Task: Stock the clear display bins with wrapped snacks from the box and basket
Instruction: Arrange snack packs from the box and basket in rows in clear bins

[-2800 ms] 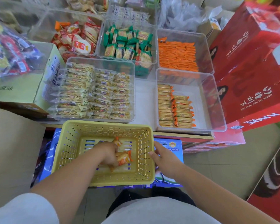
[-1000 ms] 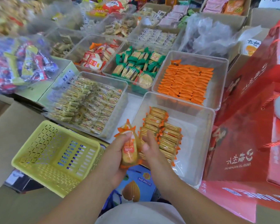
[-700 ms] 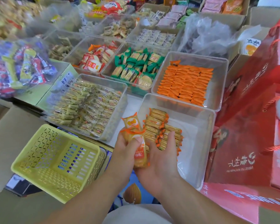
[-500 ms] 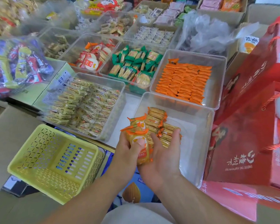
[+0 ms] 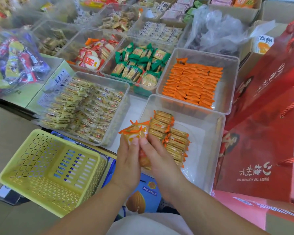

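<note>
Wrapped snacks (image 5: pixel 136 133) lifted from yellow basket (image 5: pixel 10 175) to clear bin (image 5: pixel 215 150) | left hand (image 5: pixel 128 160) and right hand (image 5: pixel 158 158) together, gripping bunch | above bin's near-left corner, long axis pointing away, stacked rows (image 5: pixel 175 141) just right, right hand nearer

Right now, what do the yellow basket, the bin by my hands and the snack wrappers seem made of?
Yellow basket: moulded plastic, matte, with lattice cut-outs. Bin: clear rigid plastic, glossy, with see-through walls. Snack wrappers: thin plastic film, probably, shiny with crimped orange ends.
</note>
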